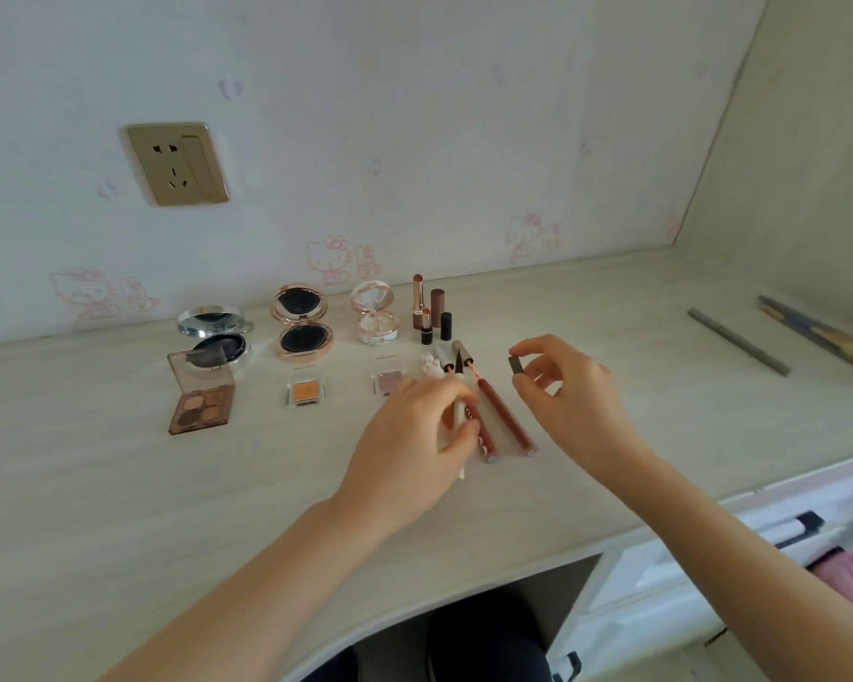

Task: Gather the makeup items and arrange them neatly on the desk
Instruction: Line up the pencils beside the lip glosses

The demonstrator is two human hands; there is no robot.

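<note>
My left hand (414,435) pinches a thin white pen-type liner (459,411) among a few uncapped liners lying on the desk (119,509). My right hand (572,386) pinches a small dark cap (515,364) just above the desk, right of a reddish-brown lip pencil (506,413). Behind stand two open lipsticks (418,295) and their caps (445,325). To the left lie a silver cushion compact (215,332), a rose-gold compact (301,322), a pink round compact (375,312), a four-colour eyeshadow palette (200,406), an orange single shadow (305,391) and a pink single shadow (390,382).
A grey pencil (739,343) and a dark bundle of sticks (818,332) lie at the desk's far right. The wall with a socket (178,162) rises right behind the items. A drawer unit (784,534) sits below the desk's right edge.
</note>
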